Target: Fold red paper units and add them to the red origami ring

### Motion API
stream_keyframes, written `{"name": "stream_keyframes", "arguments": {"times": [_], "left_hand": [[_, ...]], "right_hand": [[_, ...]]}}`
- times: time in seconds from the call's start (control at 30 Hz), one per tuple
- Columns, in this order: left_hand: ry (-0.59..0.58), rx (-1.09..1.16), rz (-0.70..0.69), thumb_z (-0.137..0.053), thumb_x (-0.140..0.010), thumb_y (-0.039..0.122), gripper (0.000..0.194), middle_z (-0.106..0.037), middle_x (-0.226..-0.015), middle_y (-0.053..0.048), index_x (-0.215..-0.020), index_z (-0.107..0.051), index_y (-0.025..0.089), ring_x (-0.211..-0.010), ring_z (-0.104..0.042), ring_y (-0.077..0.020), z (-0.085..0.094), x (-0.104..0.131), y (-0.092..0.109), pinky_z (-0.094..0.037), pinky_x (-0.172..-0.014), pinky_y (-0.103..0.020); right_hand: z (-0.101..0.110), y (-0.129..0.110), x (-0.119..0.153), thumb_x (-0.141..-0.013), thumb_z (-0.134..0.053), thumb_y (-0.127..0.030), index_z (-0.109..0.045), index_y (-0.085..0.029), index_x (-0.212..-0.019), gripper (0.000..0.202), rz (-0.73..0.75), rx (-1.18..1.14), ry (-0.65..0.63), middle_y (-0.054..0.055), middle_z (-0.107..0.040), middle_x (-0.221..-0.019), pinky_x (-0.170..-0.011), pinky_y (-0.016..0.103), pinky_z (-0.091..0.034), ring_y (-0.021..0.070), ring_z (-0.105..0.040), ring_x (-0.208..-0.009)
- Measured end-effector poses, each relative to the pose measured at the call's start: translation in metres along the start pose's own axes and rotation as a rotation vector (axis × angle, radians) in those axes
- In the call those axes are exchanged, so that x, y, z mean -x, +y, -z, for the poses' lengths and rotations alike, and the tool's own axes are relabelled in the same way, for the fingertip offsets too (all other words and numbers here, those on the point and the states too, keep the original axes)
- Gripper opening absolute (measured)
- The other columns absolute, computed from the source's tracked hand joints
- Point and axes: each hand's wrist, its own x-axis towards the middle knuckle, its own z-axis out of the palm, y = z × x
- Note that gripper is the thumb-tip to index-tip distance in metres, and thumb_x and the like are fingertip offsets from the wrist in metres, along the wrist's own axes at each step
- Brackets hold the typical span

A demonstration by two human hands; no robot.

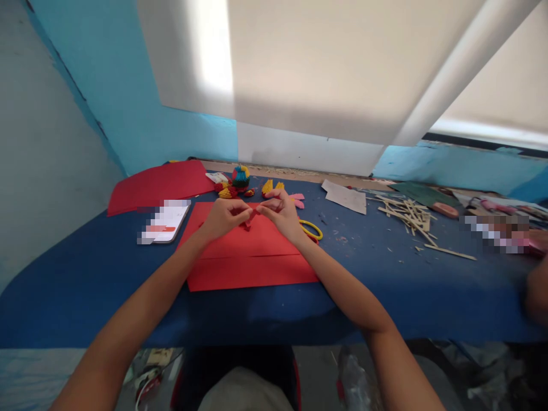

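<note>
My left hand (225, 218) and my right hand (281, 214) meet over the red paper sheets (252, 271), each with thumb and fingers pinched. Between the fingertips is a small piece of red paper (252, 215), gripped from both sides. Its exact shape is too small to make out. More small red bits lie just below the fingers on the sheets. Beside my right wrist shows a yellow loop handle (314, 229), apparently of scissors, partly hidden by the hand. Behind the hands stand folded-paper pieces: a multicoloured one (240, 178) and a yellow one (273, 187).
At the left lie a phone (173, 222) and more red sheets (160, 184). To the right are a grey paper piece (346, 197), a heap of thin wooden sticks (406, 214) and green paper (417, 194). Another person's arm (537, 291) reaches in at the right edge of the blue table (368, 268).
</note>
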Motion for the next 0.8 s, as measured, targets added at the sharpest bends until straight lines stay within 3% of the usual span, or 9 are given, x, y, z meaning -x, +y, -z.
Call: {"name": "stream_keyframes", "arguments": {"times": [0.13,0.27,0.33,0.4,0.5,0.7,0.8], "left_hand": [[-0.189,0.034,-0.046,-0.056,-0.076,0.023,0.019,-0.07,-0.061,-0.002,-0.065,-0.069,0.015,-0.059,-0.064,-0.0142,0.001,0.003,0.002,-0.047,-0.055,-0.02],[-0.307,0.076,-0.061,-0.052,-0.079,0.023,0.024,-0.069,-0.058,-0.002,-0.065,-0.07,0.015,-0.056,-0.064,-0.0138,0.004,0.003,-0.002,-0.048,-0.055,-0.021],[-0.284,0.09,-0.058,-0.05,-0.081,0.023,0.026,-0.07,-0.059,-0.003,-0.066,-0.069,0.015,-0.056,-0.064,-0.0132,0.006,0.002,-0.003,-0.048,-0.055,-0.02],[-0.214,0.099,-0.051,-0.048,-0.082,0.022,0.027,-0.07,-0.061,-0.003,-0.065,-0.067,0.015,-0.057,-0.065,-0.0132,0.008,0.001,-0.004,-0.049,-0.055,-0.021],[-0.119,0.102,-0.043,-0.047,-0.079,0.019,0.025,-0.07,-0.061,-0.003,-0.061,-0.064,0.015,-0.057,-0.065,-0.0139,0.009,0.001,-0.002,-0.051,-0.055,-0.021],[-0.038,0.076,-0.037,-0.05,-0.077,0.02,0.022,-0.07,-0.061,-0.002,-0.064,-0.066,0.014,-0.056,-0.064,-0.0135,0.007,0.0,-0.003,-0.05,-0.053,-0.02],[-0.012,0.058,-0.028,-0.053,-0.076,0.021,0.017,-0.07,-0.062,-0.002,-0.067,-0.066,0.014,-0.056,-0.064,-0.0135,0.005,-0.001,-0.005,-0.05,-0.053,-0.02]], "right_hand": [[-0.007,-0.006,0.006,-0.074,-0.071,-0.034,-0.041,-0.025,-0.094,0.037,0.054,0.018,0.0,-0.004,-0.065,-0.072,-0.059,0.024,-0.048,0.0118,-0.063,-0.064],[-0.006,-0.01,0.011,-0.081,-0.066,-0.032,-0.045,-0.025,-0.105,0.032,0.227,0.204,-0.077,0.001,-0.067,-0.088,-0.065,0.027,-0.053,0.0136,-0.066,-0.072],[0.0,-0.012,0.011,-0.09,-0.052,-0.027,-0.049,-0.024,-0.106,0.017,0.371,0.361,-0.117,0.006,-0.065,-0.102,-0.073,0.03,-0.055,0.0148,-0.067,-0.084],[0.007,-0.014,0.01,-0.094,-0.039,-0.02,-0.052,-0.023,-0.108,0.019,0.524,0.545,-0.158,0.01,-0.06,-0.118,-0.085,0.035,-0.053,0.0172,-0.063,-0.104],[0.016,-0.015,0.008,-0.092,-0.045,-0.02,-0.058,-0.023,-0.107,0.02,0.678,0.755,-0.204,0.012,-0.05,-0.131,-0.096,0.041,-0.048,0.0206,-0.051,-0.121],[0.017,-0.014,0.006,-0.088,-0.059,-0.026,-0.069,-0.024,-0.089,0.01,0.828,0.883,-0.151,0.008,-0.06,-0.117,-0.089,0.036,-0.047,0.0197,-0.056,-0.109],[0.016,-0.014,0.006,-0.087,-0.06,-0.027,-0.069,-0.023,-0.088,0.01,0.824,0.899,-0.145,0.008,-0.063,-0.111,-0.088,0.037,-0.046,0.02,-0.057,-0.106]]}}
